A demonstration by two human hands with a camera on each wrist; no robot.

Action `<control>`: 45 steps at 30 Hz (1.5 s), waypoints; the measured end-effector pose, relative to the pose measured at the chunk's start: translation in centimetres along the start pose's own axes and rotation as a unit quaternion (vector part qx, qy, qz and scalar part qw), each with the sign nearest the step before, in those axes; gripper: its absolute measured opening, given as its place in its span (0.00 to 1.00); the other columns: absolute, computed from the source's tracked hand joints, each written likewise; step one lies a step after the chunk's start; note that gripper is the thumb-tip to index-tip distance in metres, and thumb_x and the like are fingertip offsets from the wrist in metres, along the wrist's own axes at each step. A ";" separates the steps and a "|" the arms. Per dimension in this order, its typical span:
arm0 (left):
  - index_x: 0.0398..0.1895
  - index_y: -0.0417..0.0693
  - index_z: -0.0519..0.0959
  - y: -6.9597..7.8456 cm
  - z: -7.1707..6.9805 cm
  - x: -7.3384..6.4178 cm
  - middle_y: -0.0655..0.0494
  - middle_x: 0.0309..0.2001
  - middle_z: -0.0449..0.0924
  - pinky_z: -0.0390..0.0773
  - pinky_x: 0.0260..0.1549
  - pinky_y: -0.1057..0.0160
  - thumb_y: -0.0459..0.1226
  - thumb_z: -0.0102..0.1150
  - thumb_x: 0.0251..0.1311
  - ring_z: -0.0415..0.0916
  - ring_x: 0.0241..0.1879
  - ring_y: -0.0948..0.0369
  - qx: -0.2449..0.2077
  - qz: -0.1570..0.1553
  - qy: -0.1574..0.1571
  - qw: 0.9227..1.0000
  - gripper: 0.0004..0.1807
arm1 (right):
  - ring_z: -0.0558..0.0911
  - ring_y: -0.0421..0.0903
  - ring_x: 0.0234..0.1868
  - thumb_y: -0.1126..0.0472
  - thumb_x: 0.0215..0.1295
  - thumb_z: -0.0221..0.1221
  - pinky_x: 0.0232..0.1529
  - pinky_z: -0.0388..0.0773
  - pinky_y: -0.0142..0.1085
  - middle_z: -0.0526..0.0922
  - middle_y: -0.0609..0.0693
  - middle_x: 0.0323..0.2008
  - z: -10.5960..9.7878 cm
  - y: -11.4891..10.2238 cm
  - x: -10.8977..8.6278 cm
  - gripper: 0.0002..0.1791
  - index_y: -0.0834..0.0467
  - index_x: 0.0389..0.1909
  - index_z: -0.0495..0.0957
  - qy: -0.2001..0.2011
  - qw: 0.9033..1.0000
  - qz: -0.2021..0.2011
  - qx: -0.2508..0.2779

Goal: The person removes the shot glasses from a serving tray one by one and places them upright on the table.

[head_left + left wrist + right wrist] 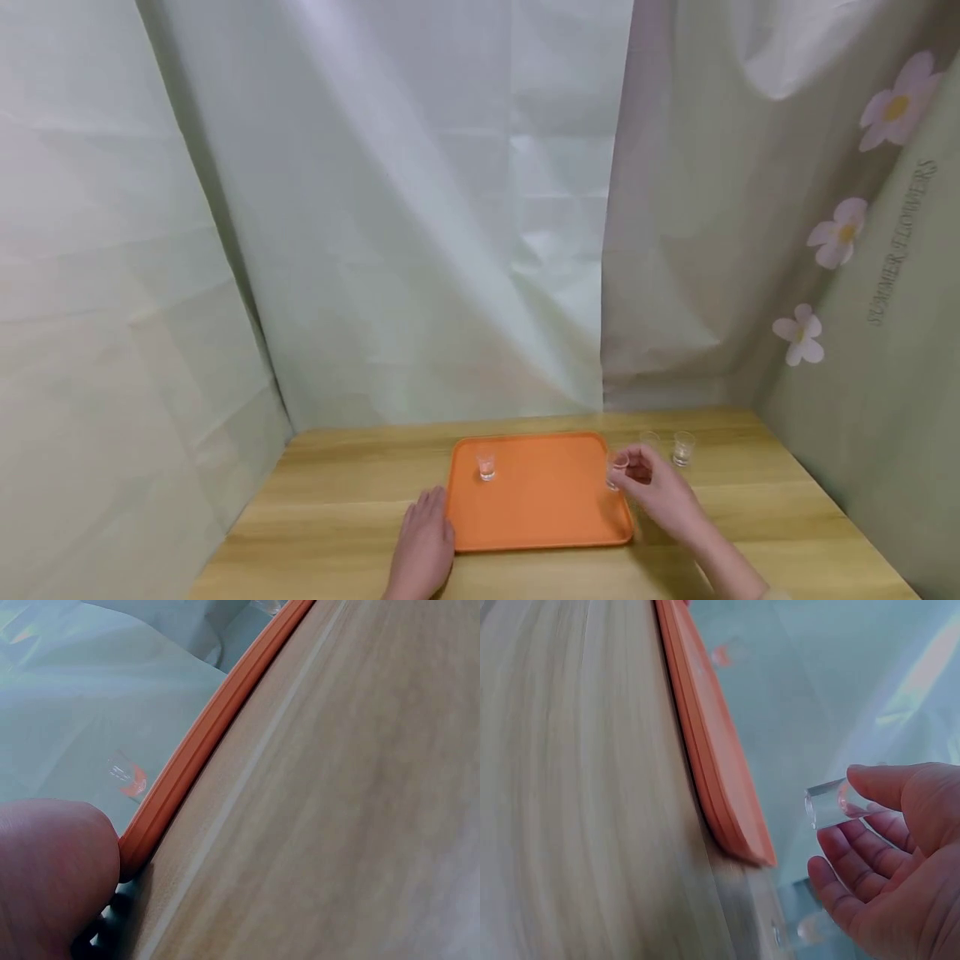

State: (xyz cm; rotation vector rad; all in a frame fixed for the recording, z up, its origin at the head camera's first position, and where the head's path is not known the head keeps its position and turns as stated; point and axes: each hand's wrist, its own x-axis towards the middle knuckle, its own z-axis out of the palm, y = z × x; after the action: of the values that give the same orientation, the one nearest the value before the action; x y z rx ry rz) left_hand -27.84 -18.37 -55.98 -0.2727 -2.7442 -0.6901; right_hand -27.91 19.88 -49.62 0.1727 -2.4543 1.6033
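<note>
My right hand (pixel 663 493) pinches a small clear shot glass (pixel 612 473) between thumb and fingers, above the right edge of an orange tray (pixel 540 521). In the right wrist view this shot glass (pixel 826 804) is off the table, its base facing the tray. A second shot glass (pixel 487 465) stands upright on the tray's left part. Beside the tray's left edge lies my left hand (pixel 422 546), fingers extended; its thumb (pixel 60 870) touches the tray's corner in the left wrist view.
Behind my right hand, a shot glass (pixel 683 450) stands on the wooden table (pixel 337 500), with another (pixel 649 436) partly hidden next to it. Pale cloth (pixel 420 250) hangs behind the table and at both sides, printed with flowers on the right.
</note>
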 end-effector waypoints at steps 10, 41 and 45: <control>0.74 0.27 0.74 0.3 -0.5 0.6 0.29 0.72 0.76 0.64 0.77 0.31 0.31 0.57 0.77 0.69 0.76 0.32 0.007 0.003 0.010 1.000 0.26 | 0.87 0.47 0.51 0.61 0.72 0.74 0.51 0.85 0.32 0.89 0.52 0.49 -2.9 1.0 0.5 0.19 0.65 0.56 0.80 0.009 0.998 0.002 -0.062; 0.74 0.26 0.73 0.4 -0.5 0.0 0.29 0.73 0.75 0.62 0.78 0.30 0.31 0.57 0.77 0.67 0.77 0.32 -0.008 -0.007 -0.004 1.000 0.27 | 0.88 0.53 0.51 0.61 0.69 0.77 0.47 0.85 0.35 0.89 0.53 0.48 -4.9 4.0 0.5 0.20 0.65 0.52 0.79 0.008 0.991 0.052 -0.121; 0.74 0.26 0.73 0.4 -0.2 0.1 0.29 0.73 0.75 0.62 0.78 0.31 0.32 0.57 0.77 0.67 0.77 0.32 -0.005 -0.005 -0.004 1.000 0.27 | 0.88 0.52 0.51 0.61 0.68 0.77 0.47 0.85 0.34 0.89 0.53 0.47 -5.0 4.1 0.6 0.20 0.65 0.51 0.79 0.010 0.991 0.050 -0.124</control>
State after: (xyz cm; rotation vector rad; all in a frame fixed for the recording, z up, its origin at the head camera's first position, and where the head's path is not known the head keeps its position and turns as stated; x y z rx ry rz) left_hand -27.81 -18.14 -55.57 -0.2660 -2.7519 -0.7074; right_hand -28.84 26.10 -51.18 -0.0043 -2.6562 1.3123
